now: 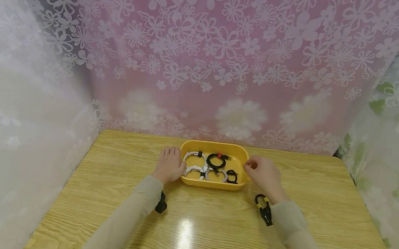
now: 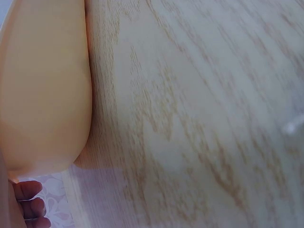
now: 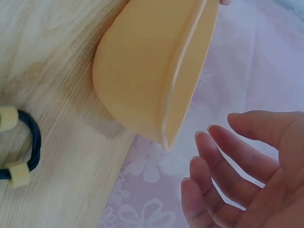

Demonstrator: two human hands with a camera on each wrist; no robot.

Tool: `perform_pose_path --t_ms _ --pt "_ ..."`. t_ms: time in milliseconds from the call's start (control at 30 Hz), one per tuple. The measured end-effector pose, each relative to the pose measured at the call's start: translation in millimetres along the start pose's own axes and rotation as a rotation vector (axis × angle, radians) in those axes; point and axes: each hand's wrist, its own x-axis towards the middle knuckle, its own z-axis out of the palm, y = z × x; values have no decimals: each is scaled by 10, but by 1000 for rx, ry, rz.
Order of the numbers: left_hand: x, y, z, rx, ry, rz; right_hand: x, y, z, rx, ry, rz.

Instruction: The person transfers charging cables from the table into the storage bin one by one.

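Note:
Around the left end of the yellow plastic tray lies my left hand, with its thumb at the rim and its fingers outside the wall. Its fingertips show beyond the tray wall in the left wrist view. Close to the opposite end is my right hand, fingers loosely bent. The right wrist view shows a gap between this hand and the tray. Inside the tray are white coiled cables, a black coiled cable with a red tie, and a small black coil.
A black loop with yellow pieces lies on the wooden table, near my right wrist. A black device sits by the left wrist. Flowered curtains hang behind the table and at both sides.

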Motion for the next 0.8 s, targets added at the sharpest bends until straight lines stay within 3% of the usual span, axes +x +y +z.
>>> perform_pose_path --t_ms 433,800 --pt "-13 -1 -2 10 15 9 -257 164 -90 57 27 16" --pt "-26 20 -45 -25 7 2 -538 533 4 160 52 89"
